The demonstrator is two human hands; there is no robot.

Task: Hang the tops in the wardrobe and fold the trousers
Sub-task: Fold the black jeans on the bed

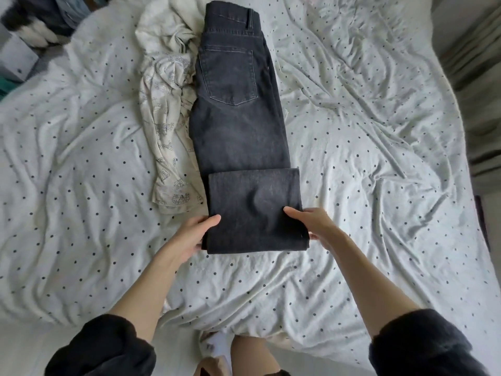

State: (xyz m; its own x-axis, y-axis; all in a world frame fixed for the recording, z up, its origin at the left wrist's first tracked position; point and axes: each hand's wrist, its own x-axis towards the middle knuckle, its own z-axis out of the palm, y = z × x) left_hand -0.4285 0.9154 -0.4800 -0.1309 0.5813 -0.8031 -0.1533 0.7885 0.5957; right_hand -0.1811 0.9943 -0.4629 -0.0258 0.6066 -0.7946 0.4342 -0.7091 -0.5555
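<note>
On bed (379,158), jeans (238,126) lengthwise, waistband away.

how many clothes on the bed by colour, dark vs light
dark: 1, the black jeans, with the left hand and right hand gripping the folded end
light: 1, the cream printed garment, crumpled beside the jeans
total: 2

1. Trousers (238,126) laid lengthwise on the bed sheet (366,131), waistband at 12 o'clock, leg end folded back over the legs at 6 o'clock.
2. Crumpled top (168,109) on the sheet at 9 o'clock of the trousers, touching them.
3. Left hand (193,234) at 8 o'clock of the fold, gripping its edge.
4. Right hand (311,223) at 4 o'clock, likewise gripping.
</note>
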